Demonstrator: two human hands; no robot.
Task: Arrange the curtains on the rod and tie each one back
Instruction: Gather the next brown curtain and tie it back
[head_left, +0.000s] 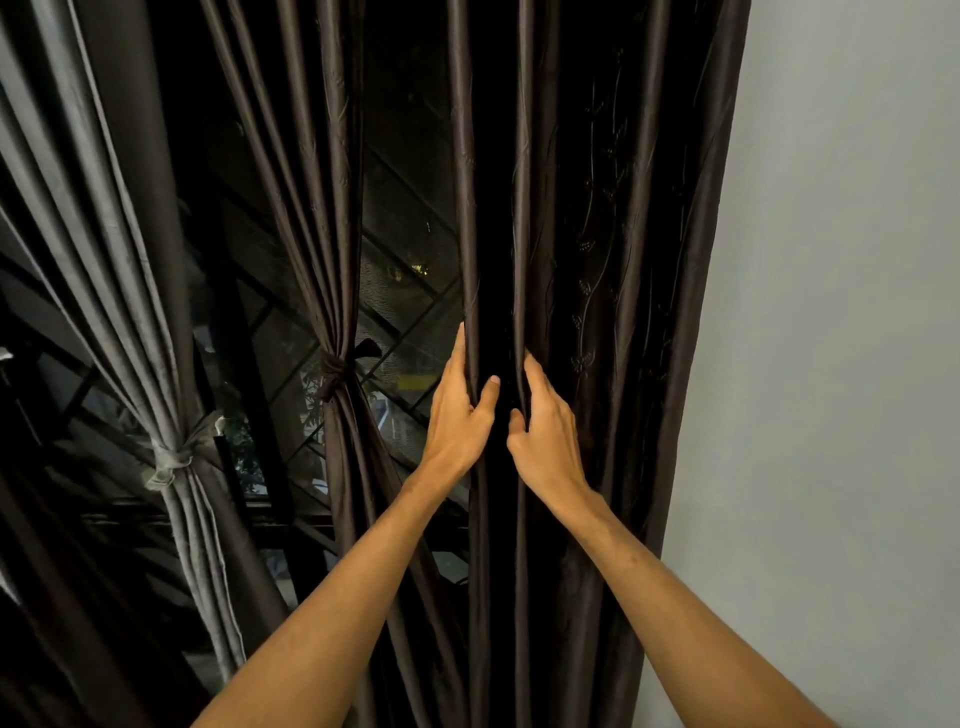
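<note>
Our left hand (460, 410) and right hand (543, 434) pinch folds of the dark curtain (628, 260); a tied grey curtain (169, 460) hangs at 9 o'clock.

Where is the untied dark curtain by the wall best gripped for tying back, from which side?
Likely around its whole bundle of pleats, level with the knot on the tied dark curtain, from the front, one hand per edge. The untied dark curtain hangs spread in vertical folds; left hand and right hand pinch only middle ones.
</note>
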